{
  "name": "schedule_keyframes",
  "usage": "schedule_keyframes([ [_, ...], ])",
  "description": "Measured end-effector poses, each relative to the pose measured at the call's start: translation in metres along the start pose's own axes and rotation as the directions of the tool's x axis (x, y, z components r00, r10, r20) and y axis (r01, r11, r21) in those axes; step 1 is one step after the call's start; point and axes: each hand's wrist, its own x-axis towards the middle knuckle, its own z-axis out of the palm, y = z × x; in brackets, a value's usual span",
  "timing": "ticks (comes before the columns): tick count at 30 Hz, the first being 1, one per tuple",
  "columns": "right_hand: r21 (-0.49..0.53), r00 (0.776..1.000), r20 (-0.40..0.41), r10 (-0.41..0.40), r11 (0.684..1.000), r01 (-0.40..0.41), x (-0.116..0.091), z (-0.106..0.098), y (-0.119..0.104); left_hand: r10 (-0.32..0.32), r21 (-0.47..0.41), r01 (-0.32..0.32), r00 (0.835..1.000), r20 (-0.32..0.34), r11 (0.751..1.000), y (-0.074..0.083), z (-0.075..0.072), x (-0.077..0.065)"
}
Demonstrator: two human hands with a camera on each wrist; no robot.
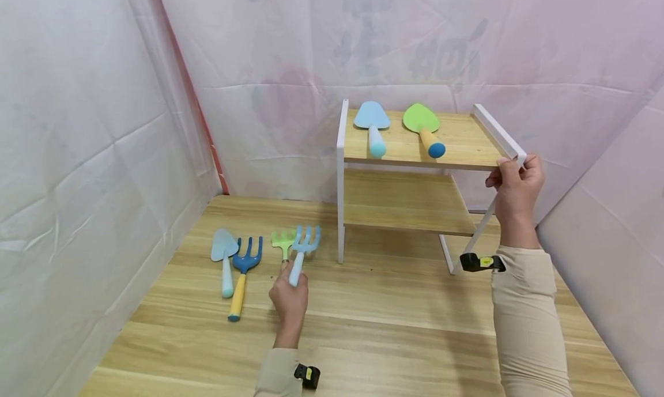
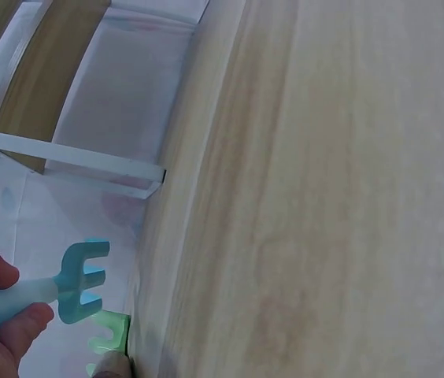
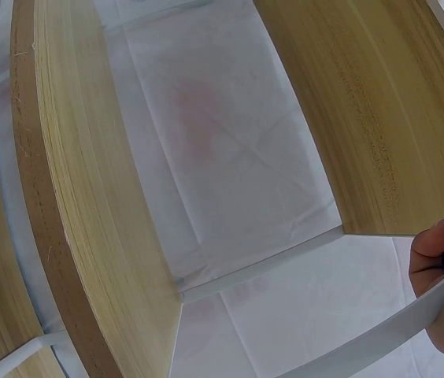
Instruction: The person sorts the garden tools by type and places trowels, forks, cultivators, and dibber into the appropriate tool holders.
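Note:
In the head view my left hand [image 1: 289, 296] pinches a light blue toy hand rake [image 1: 305, 248] by its pale handle, prongs pointing away. The left wrist view shows thumb and finger around that blue rake [image 2: 72, 285]. A green hand rake [image 1: 283, 240] is just beside and below it, its handle running under the hand; I cannot tell whether the hand holds it too. My right hand [image 1: 519, 184] grips the front right top corner of a two-tier shelf's white frame [image 1: 498, 133]. In the right wrist view, curled fingers [image 3: 434, 248] show by the white bar.
On the shelf's wooden top [image 1: 467, 133] lie a light blue shovel [image 1: 371, 117] and a green shovel [image 1: 421, 119] with a yellow handle. Left on the table [image 1: 363, 339] are a pale blue trowel [image 1: 224, 246] and a dark blue rake [image 1: 247, 261]. Pale sheets [image 1: 280, 40] enclose the table.

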Motion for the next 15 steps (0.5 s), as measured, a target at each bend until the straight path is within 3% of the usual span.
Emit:
schedule_keyframes([
  [10, -0.009, 1.000, -0.007, 0.003, 1.000, -0.003, 0.0005, 0.0000, 0.0003, -0.007, -0.024, 0.006, 1.000, -0.029, 1.000, 0.0017, -0.0009, 0.0003],
  [15, -0.019, 1.000, -0.010, 0.005, 1.000, -0.005, 0.0004, 0.0007, 0.0001, 0.064, -0.006, -0.065, 0.995, -0.072, 0.998, 0.0013, -0.0054, -0.0062],
])
